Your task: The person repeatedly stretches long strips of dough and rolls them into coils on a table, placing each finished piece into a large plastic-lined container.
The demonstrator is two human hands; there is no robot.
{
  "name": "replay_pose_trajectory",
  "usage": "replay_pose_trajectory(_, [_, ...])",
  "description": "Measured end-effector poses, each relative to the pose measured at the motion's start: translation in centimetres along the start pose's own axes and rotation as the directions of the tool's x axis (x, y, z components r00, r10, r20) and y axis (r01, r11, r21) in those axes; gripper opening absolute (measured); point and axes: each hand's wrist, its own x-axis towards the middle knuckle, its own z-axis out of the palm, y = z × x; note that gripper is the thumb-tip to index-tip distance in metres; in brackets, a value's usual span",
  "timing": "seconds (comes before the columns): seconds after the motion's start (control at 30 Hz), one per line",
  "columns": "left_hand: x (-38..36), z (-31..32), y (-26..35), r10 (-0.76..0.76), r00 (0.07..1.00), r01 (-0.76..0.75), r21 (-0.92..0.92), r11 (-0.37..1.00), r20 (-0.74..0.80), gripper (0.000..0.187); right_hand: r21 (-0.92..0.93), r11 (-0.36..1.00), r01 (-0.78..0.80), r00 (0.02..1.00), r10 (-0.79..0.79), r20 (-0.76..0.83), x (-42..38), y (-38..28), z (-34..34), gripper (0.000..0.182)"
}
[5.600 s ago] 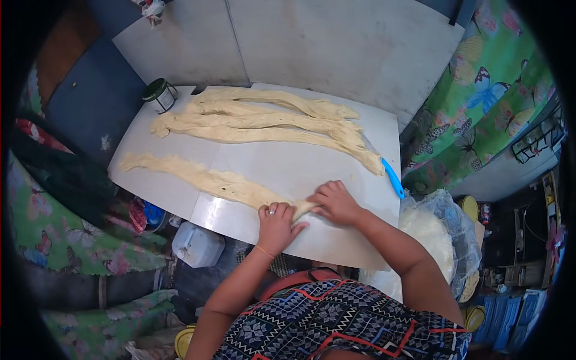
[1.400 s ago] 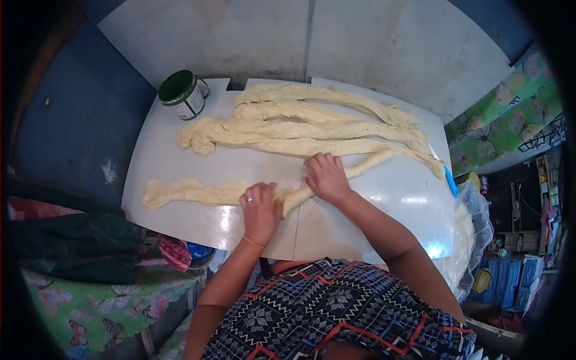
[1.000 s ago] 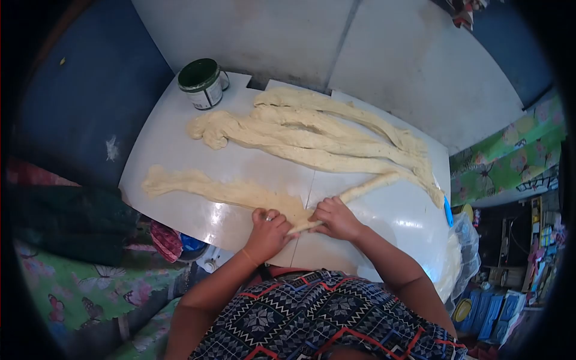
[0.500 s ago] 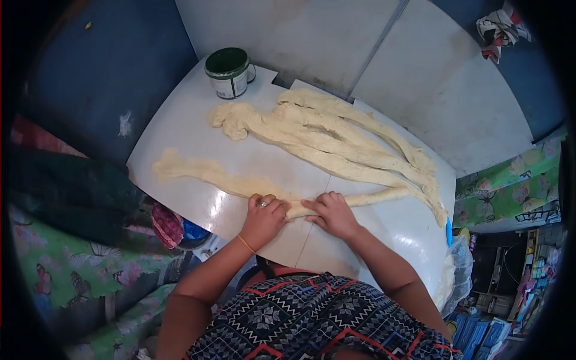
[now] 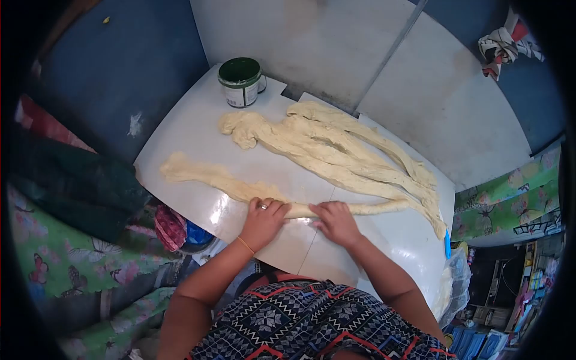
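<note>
A long strip of pale yellow dough (image 5: 298,211) crosses the front of the white table (image 5: 198,205). It is flat and wide at its left end and rolled into a narrow rope on the right. My left hand (image 5: 264,222), with a ring on one finger, has its fingers curled over the strip near its middle. A short way to the right, my right hand (image 5: 338,222) pinches the rope between thumb and fingers. Behind both hands lies a larger mass of dough (image 5: 336,157) in several long folds, and the rope's right end meets its edge.
A green-rimmed bucket (image 5: 241,84) stands at the back left of the table. Grey panels (image 5: 312,48) rise behind it. A blue object (image 5: 447,245) and a clear plastic bag (image 5: 459,279) are at the right edge. A butterfly-print cloth (image 5: 72,258) hangs at the left.
My right hand has shifted slightly right along the dough, while my left hand stays at about the same spot. The whole view has tilted a little, so the table sits lower.
</note>
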Motion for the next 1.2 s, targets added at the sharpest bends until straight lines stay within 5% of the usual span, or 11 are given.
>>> replay_pose_trajectory(0.1, [-0.7, -1.3, -1.0, -0.12, 0.986, 0.12, 0.014, 0.993, 0.112, 0.024, -0.077, 0.991, -0.105, 0.964, 0.121, 0.236, 1.4, 1.9, -0.2, 0.044])
replay_pose_trajectory(0.23, [1.2, -1.2, -0.8, -0.392, 0.911, 0.401, 0.052, 0.915, -0.128, 0.023, -0.319, 0.897, -0.306, 0.95, 0.31, -0.038, 5.3, 2.0, 1.5, 0.039])
replay_pose_trajectory(0.3, [1.6, 0.5, -1.9, -0.356, 0.875, 0.374, -0.01, 0.928, -0.327, 0.023, -0.338, 0.885, -0.321, 0.946, 0.317, -0.067, 5.7, 1.4, 2.3, 0.037])
replay_pose_trajectory(0.4, [-0.3, 1.7, -2.7, -0.095, 0.995, 0.097, 0.045, 0.994, -0.038, 0.028, -0.045, 0.995, 0.089, 0.995, -0.09, -0.033, 3.2, 0.0, 3.4, 0.035])
replay_pose_trajectory(0.63, [0.0, -1.6, -3.2, -0.234, 0.971, 0.235, -0.012, 0.972, 0.053, 0.028, -0.172, 0.902, -0.395, 0.89, 0.423, 0.17, 8.1, 1.1, 2.4, 0.04])
replay_pose_trajectory(0.77, [1.6, -0.3, -2.9, -0.301, 0.869, 0.354, 0.068, 0.933, -0.393, 0.017, -0.287, 0.909, -0.301, 0.953, 0.295, -0.064, 8.2, 1.0, 3.6, 0.044])
replay_pose_trajectory(0.87, [0.1, -0.9, -3.7, -0.213, 0.977, 0.213, 0.032, 0.976, -0.014, 0.021, 0.02, 0.958, -0.285, 0.953, 0.281, 0.111, 3.5, 2.2, 1.2, 0.054])
replay_pose_trajectory(0.93, [-0.4, -1.6, -3.1, -0.182, 0.982, 0.184, 0.064, 0.981, -0.042, 0.026, -0.317, 0.903, -0.29, 0.882, 0.381, 0.279, 0.7, 4.1, -0.1, 0.063])
replay_pose_trajectory(1.03, [0.1, -0.9, -3.1, -0.173, 0.981, 0.182, 0.1, 0.978, -0.091, 0.028, -0.369, 0.837, -0.405, 0.848, 0.494, 0.191, 3.0, 6.2, -0.8, 0.065])
replay_pose_trajectory(1.1, [0.5, -0.7, -3.3, -0.181, 0.978, 0.191, 0.097, 0.977, -0.101, 0.029, -0.37, 0.714, -0.594, 0.804, 0.509, -0.307, 5.2, 8.0, 0.3, 0.065])
replay_pose_trajectory(1.2, [-0.2, -0.5, -3.3, -0.199, 0.971, 0.211, 0.079, 0.974, -0.132, 0.03, -0.462, 0.737, -0.494, 0.865, 0.471, -0.175, 4.1, 7.0, 1.6, 0.065])
